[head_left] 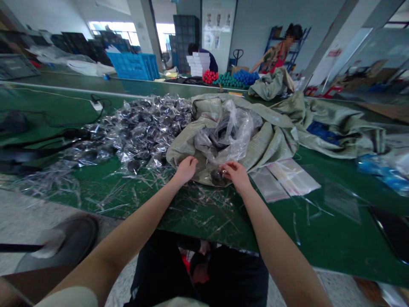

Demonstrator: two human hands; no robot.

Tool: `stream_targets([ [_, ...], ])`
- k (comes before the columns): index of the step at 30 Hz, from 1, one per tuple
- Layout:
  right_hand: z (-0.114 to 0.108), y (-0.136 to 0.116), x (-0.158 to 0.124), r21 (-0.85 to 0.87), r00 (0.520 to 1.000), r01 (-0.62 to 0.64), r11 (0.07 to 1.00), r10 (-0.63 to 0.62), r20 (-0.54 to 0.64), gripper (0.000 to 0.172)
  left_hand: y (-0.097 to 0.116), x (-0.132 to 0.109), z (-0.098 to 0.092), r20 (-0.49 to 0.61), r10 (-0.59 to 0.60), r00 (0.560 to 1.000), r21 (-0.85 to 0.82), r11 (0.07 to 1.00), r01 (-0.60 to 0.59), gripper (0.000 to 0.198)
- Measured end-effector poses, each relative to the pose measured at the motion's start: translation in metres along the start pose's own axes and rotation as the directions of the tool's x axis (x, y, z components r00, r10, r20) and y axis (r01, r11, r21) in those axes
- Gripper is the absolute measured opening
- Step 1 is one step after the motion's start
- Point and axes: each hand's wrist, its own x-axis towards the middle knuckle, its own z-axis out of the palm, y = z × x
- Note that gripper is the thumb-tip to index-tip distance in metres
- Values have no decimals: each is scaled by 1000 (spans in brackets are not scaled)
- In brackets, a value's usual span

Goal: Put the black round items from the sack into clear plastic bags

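My right hand (pixel 235 172) pinches a small dark round piece (pixel 216 174), which seems to be in clear plastic, at the front lip of the woven sack (pixel 182 143). To its left, my left hand (pixel 187 169) has its thumb and fingers pressed together beside the sack's edge; whatever it pinches is too small to make out. The sack lies open with its rim rolled down. Inside it is a crumpled clear plastic liner (pixel 238 132) with dark items partly hidden beneath. A heap of dark round pieces in clear wrappers (pixel 150 125) spreads to the left of the sack.
Thin plastic strips (pixel 115 196) litter the green table's front edge. Flat clear bags (pixel 287 179) lie right of my right hand, with a dark phone-like slab (pixel 393 230) farther right. Another woven sack (pixel 345 128) sits behind. Across the table are a blue crate (pixel 134 66) and two people.
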Motion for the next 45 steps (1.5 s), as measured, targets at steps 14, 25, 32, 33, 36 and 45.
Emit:
stream_targets([
  [14, -6, 5, 7, -97, 995, 73, 993, -66, 74, 26, 1, 11, -1, 154, 153, 976, -14, 988, -153, 26],
  [25, -11, 4, 10, -105, 997, 73, 992, -72, 15, 30, 3, 20, 7, 178, 143, 974, -134, 984, -120, 22],
  [32, -17, 0, 11, -28, 1000, 14, 1000, -13, 20, 33, -2, 20, 9, 149, 120, 982, -108, 989, -104, 27],
  [33, -18, 0, 12, -25, 999, 19, 1000, -18, 40, 34, -3, 20, 9, 140, 117, 983, -109, 989, -103, 28],
  [36, -20, 4, 14, -68, 996, 55, 996, -50, 81, 32, -5, 21, 9, 128, 136, 982, -112, 986, -122, 29],
  [45, -20, 12, 19, -172, 987, 157, 972, -148, 67, 12, 17, 10, -6, 320, -217, 922, -311, 895, 319, 45],
])
